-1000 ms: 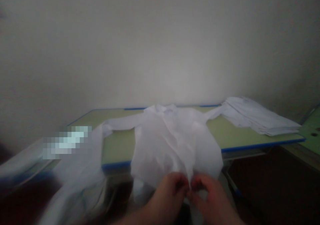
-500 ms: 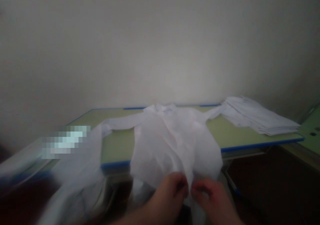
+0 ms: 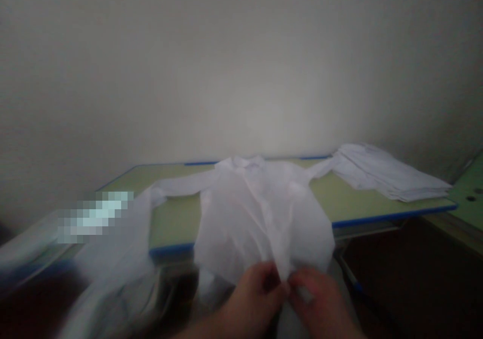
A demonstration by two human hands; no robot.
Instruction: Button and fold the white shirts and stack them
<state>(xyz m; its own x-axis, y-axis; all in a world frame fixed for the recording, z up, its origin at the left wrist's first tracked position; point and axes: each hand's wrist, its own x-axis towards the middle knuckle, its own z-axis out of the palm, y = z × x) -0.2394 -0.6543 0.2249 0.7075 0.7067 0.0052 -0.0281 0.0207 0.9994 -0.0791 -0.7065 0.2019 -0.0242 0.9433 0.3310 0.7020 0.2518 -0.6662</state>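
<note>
Left hand (image 3: 258, 291), right hand (image 3: 319, 291), both curled inward on shirt (image 3: 237, 218)

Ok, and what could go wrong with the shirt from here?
The shirt hangs over the front edge of the table, so a tug from the left hand and right hand, both pinching its front, might drag it off. One sleeve seems to meet the stack, so pulling could disturb that too.
</note>
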